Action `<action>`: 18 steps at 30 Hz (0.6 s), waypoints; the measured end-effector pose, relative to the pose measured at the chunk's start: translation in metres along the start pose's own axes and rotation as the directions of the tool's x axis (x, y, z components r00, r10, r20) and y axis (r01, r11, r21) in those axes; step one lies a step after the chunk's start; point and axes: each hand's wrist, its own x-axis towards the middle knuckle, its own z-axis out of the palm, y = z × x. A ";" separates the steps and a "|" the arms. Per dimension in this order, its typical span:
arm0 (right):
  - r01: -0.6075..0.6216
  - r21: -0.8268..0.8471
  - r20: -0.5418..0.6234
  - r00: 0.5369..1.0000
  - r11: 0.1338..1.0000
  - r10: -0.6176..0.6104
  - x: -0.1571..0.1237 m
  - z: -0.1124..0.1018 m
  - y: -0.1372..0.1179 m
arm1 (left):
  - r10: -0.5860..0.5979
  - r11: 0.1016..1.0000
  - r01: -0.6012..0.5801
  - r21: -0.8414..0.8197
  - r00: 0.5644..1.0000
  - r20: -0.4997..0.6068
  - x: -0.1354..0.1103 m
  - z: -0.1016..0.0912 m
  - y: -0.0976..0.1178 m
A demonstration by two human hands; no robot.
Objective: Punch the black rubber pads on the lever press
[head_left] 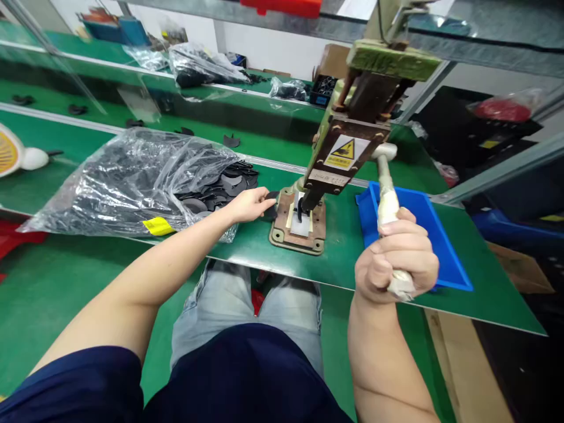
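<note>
My left hand [250, 205] is closed on a flat black plastic piece [270, 207], held at the left edge of the press base [278, 234]. My right hand [396, 256] wraps round the tape-covered lever handle [388, 202] of the hand press [348, 129]. Beneath the press ram, a black part stands by a pale plate [300, 224] on the base; its exact shape is partly hidden. To the left of my left hand, loose black curved pieces [220, 191] spill from a clear plastic bag [118, 176].
A blue bin [440, 247] sits right of the press, behind my right hand. Past the bench runs a green conveyor [264, 126] with scattered black pieces. A white and yellow fan-like object [11, 150] is at far left. A metal shelf [484, 50] crosses overhead.
</note>
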 end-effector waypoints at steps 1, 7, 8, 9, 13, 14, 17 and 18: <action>0.012 -0.002 -0.017 1.000 1.000 -0.012 0.000 0.002 0.001 | -0.013 0.999 0.015 -0.045 0.999 0.048 0.000 0.000 0.006; 0.053 0.003 -0.078 0.996 0.999 -0.052 0.000 0.012 0.004 | -0.066 0.936 0.143 -0.320 0.969 0.240 0.008 0.017 0.035; 0.049 0.003 -0.077 0.996 0.999 -0.048 0.000 0.012 0.004 | -0.067 0.925 0.146 -0.350 0.971 0.228 0.012 0.020 0.036; 0.045 0.001 -0.077 0.996 0.999 -0.044 0.000 0.012 0.003 | -0.062 0.920 0.139 -0.367 0.975 0.213 0.016 0.023 0.036; 0.028 -0.005 -0.086 0.996 1.000 -0.028 0.001 0.011 0.002 | -0.012 0.929 0.083 -0.360 0.981 0.196 0.030 0.026 0.032; 0.026 -0.005 -0.091 0.995 1.000 -0.027 0.001 0.011 0.001 | -0.009 0.933 0.082 -0.351 0.979 0.204 0.033 0.025 0.031; 0.026 -0.007 -0.100 0.995 1.000 -0.026 0.001 0.012 0.001 | -0.023 0.929 0.106 -0.354 0.972 0.232 0.042 0.021 0.031; 0.025 -0.007 -0.100 0.995 1.000 -0.026 0.001 0.012 0.001 | -0.025 0.923 0.116 -0.367 0.970 0.243 0.044 0.019 0.031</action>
